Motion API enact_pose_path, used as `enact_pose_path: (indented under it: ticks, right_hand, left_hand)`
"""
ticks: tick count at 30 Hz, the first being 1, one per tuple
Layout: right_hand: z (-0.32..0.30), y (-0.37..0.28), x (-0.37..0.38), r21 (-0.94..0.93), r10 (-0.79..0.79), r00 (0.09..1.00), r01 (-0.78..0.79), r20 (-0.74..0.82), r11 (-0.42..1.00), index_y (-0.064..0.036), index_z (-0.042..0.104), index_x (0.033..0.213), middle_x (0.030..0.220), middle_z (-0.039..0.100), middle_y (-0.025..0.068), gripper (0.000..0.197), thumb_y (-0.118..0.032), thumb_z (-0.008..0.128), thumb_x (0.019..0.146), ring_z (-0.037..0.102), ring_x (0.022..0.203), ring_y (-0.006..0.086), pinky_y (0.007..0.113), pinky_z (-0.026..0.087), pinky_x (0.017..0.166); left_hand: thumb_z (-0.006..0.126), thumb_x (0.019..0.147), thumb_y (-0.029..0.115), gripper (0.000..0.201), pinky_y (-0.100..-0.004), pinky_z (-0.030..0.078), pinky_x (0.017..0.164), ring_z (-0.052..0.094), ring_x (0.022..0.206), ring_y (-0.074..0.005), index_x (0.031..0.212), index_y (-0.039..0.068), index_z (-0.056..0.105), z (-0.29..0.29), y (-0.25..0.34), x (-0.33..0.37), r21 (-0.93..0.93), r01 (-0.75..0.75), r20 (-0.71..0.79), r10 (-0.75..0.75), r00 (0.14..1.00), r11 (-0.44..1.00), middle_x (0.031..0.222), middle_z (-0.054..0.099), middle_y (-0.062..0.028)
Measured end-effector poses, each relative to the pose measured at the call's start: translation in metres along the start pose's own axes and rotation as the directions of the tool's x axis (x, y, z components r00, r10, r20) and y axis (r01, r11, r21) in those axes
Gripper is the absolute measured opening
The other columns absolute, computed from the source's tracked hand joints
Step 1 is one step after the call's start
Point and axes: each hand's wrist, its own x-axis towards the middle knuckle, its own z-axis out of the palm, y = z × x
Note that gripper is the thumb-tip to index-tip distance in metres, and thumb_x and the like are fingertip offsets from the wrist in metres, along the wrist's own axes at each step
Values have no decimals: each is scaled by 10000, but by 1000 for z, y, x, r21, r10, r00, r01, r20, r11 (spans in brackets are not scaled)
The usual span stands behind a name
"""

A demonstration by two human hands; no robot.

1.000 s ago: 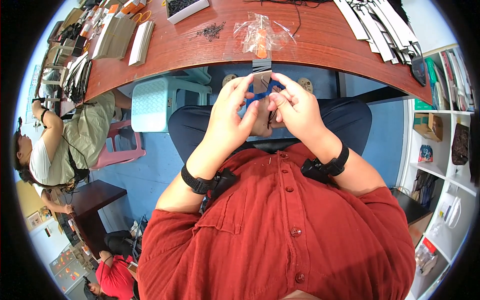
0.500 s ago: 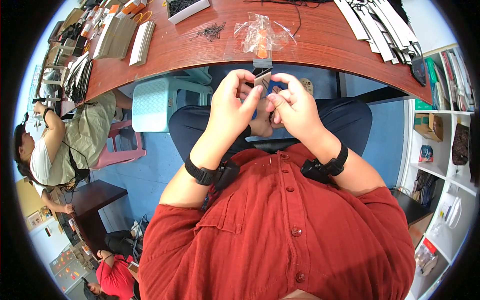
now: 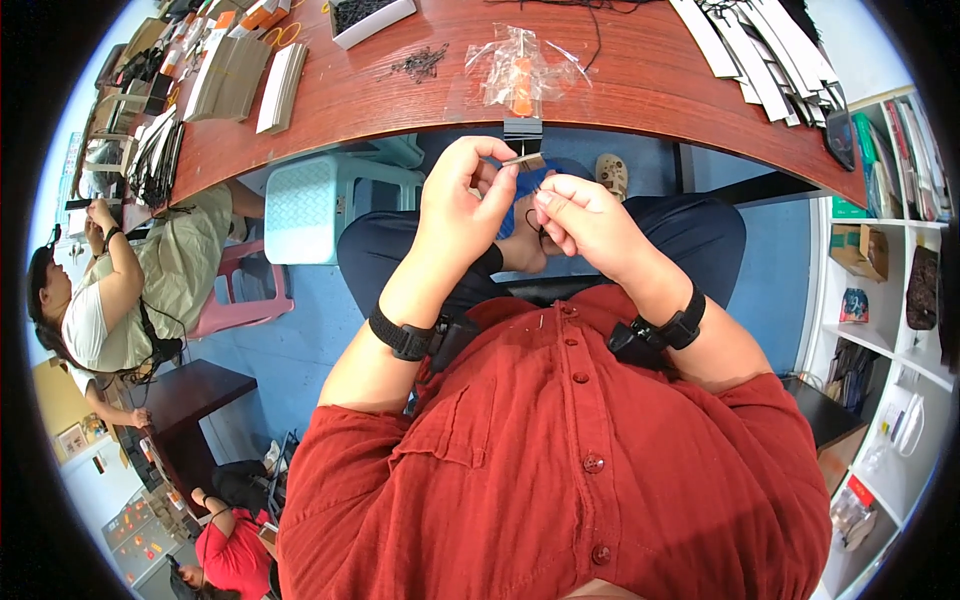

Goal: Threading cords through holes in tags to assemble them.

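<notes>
My left hand [image 3: 463, 200] pinches a small greyish-tan card [image 3: 531, 162] between thumb and fingertips, just below the table's front edge. The card is tilted almost edge-on and meets the thin metal shaft of an orange-handled tool [image 3: 521, 85]; whether the shaft goes through it I cannot tell. Clear plastic film wraps the tool, which lies on the tabletop over a dark block [image 3: 522, 128] at the edge. My right hand [image 3: 590, 218] is closed in a pinch on a thin black cord [image 3: 531, 215], whose loop hangs below the fingertips, close to the card.
The reddish wooden table [image 3: 440, 100] carries a pile of small black pieces [image 3: 420, 64], a white box [image 3: 372, 22], stacked cards [image 3: 283, 88] and white strips with black cords [image 3: 750, 60]. Below stands a pale turquoise stool [image 3: 312, 208]. A co-worker [image 3: 110, 280] sits at left; shelves [image 3: 890, 300] stand at right.
The card in my left hand has turned from face-up to nearly edge-on against the tool's shaft. My right hand has drawn slightly down, away from the card. The co-worker's hand has shifted.
</notes>
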Motion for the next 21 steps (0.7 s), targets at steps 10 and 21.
enact_pose_path:
  ticks: [10, 21]
  right_hand:
    - [1, -1, -1, 65, -3, 1000, 1, 31, 998, -88, 520, 774, 614, 482, -49, 229, -224, 439, 940, 386, 495, 22, 171, 317, 451]
    - [-2, -11, -4, -12, 21, 1000, -21, 22, 1000, -83, 538, 785, 600, 476, -56, 219, -225, 452, 928, 388, 502, 23, 176, 307, 455]
  left_hand:
    - [612, 801, 70, 77, -198, 401, 580, 502, 643, -57, 861, 42, 572, -10, 7, -2, -160, -113, 258, 152, 954, 981, 844, 557, 2]
    - [585, 869, 134, 93, -199, 436, 580, 522, 613, -63, 823, 54, 584, -1, 0, 3, -542, 388, 296, -263, 918, 746, 708, 586, -1]
